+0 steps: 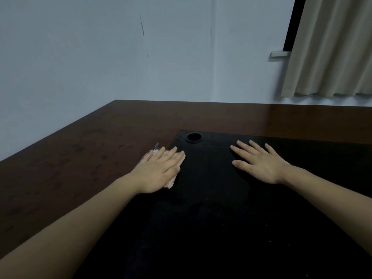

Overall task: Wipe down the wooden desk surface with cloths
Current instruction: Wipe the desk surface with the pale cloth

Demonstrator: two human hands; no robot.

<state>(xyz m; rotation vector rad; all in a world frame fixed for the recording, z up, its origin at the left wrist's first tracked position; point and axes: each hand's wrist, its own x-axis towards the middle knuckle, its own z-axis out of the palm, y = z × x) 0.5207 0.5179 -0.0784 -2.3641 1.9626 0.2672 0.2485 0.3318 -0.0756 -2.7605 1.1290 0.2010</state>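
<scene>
Wooden desk [84, 158] | left hand [159, 170] flat pressing cloth [171, 181] | right hand [259, 162] flat, fingers spread

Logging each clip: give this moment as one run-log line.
left hand: flat on pink cloth | right hand: flat on black panel, no cloth | brown desk: unwiped look

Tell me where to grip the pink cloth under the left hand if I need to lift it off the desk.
Pinch the pink cloth at its far corner, beyond the fingers of the left hand, coming from the wall side. It lies flat, mostly covered by the palm, and that corner shows the most free fabric. The right hand rests flat, free to help.
</scene>
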